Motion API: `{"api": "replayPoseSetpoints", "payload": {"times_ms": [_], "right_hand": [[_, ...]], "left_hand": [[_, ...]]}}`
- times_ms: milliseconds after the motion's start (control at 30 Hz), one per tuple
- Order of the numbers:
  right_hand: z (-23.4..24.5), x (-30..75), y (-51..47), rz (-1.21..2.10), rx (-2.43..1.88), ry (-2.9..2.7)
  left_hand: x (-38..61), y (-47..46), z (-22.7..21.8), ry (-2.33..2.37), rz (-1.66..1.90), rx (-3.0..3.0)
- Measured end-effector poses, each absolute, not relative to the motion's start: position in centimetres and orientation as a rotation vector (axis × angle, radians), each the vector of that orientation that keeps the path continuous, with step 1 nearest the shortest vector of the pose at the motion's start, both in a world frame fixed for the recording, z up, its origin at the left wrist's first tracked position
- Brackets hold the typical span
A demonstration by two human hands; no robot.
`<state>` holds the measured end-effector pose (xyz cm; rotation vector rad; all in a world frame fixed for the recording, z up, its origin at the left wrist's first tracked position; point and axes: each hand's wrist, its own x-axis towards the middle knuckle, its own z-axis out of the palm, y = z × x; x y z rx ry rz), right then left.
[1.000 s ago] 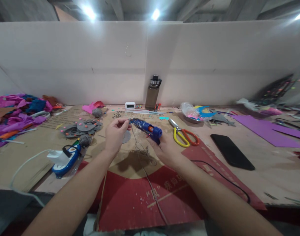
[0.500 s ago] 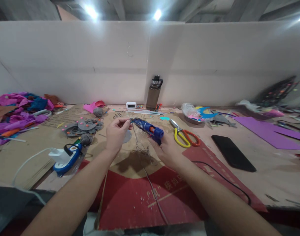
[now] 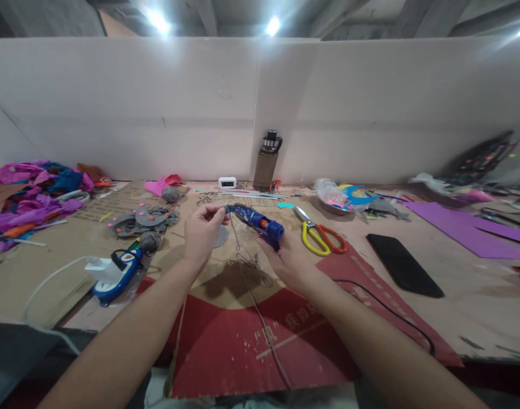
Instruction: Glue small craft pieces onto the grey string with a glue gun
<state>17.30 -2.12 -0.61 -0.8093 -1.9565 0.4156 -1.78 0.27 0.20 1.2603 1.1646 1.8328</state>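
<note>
A smudged blue glue gun (image 3: 260, 221) slants above cardboard (image 3: 217, 346), clamped in the right hand's (image 3: 287, 261) grip; the left hand (image 3: 202, 234) is pinched together at the gun's tip (image 3: 238, 212); tangled cord (image 3: 248, 262) lies beneath; scissors (image 3: 310, 224) lie to the right.

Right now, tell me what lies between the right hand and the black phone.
In the head view, the scissors lie between the right hand and the black phone.

1 gap between scissors (image 3: 314, 230), phone (image 3: 403, 265); string (image 3: 246, 262) (tangled) obstructs below glue gun (image 3: 263, 224).
</note>
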Motion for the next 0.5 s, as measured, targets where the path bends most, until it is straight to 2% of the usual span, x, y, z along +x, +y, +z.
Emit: {"api": "replayPoseSetpoints", "payload": {"times_ms": [500], "right_hand": [[-0.9,17.38,-1.99,0.416,-0.805,-1.953]], "left_hand": [[-1.87,0.45,0.16,1.116,1.834,1.211]]}}
